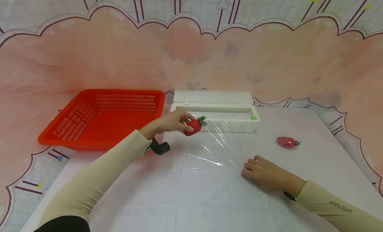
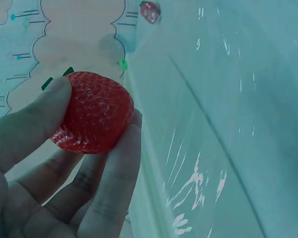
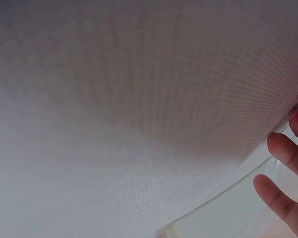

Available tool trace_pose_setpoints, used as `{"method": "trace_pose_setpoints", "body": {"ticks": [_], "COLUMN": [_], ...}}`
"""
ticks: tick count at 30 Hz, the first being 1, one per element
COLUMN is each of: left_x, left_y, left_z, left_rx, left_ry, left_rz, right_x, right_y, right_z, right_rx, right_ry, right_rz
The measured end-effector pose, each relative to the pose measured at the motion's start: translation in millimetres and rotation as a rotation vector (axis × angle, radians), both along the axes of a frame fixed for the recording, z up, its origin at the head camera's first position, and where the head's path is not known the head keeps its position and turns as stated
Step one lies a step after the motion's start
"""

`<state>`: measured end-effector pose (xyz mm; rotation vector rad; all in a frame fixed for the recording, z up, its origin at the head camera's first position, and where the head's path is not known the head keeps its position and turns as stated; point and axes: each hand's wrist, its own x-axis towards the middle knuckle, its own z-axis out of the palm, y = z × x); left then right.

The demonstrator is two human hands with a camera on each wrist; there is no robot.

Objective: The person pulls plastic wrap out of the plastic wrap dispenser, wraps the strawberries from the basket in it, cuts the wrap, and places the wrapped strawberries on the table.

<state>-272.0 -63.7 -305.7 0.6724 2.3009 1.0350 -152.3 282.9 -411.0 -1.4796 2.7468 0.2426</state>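
A red strawberry (image 1: 193, 127) with green leaves is pinched between the thumb and fingers of my left hand (image 1: 176, 121), raised in front of the white cling film box (image 1: 213, 127). The left wrist view shows the strawberry (image 2: 97, 113) close up, its leaves partly behind the thumb. Clear cling film (image 1: 209, 155) stretches out of the box over the table toward me. My right hand (image 1: 266, 174) pinches the film's near right corner, where the creases gather. In the right wrist view, the other fingers (image 3: 285, 151) are spread apart; the pinch is mostly out of frame.
An orange-red plastic basket (image 1: 101, 147) stands left of the box, behind my left forearm. A film-wrapped strawberry (image 1: 287, 142) lies on the white table at right. The box lid (image 1: 212, 96) is raised at the back, and a green slider (image 1: 253, 117) sits on its right end.
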Motion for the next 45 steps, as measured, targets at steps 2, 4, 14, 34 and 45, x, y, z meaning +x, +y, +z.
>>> {"method": "trace_pose_setpoints", "body": {"ticks": [2,4,14,34,45], "left_x": [1.6,3.3,15.6,23.5,21.9], "left_y": [7.5,14.2,46.4,77.1,87.9], "left_z": [-7.4,-14.7,-49.4,-94.7,-97.7], "left_rx": [0.002,-0.002,0.031,0.044,0.030], "left_ry": [0.000,0.000,-0.071,-0.038,0.015], "left_rz": [-0.022,-0.043,-0.045,-0.131,-0.155], "right_x": [0.0,-0.3,-0.6,-0.4,-0.1], "right_y": [-0.1,-0.1,0.2,-0.6,-0.8], "right_z": [-0.5,-1.4,-2.5,1.6,1.7], "right_rx": [-0.006,-0.014,-0.023,0.012,0.012], "right_ry": [0.006,0.017,0.020,0.012,0.008], "right_rz": [0.005,0.012,0.014,0.008,0.004]}}
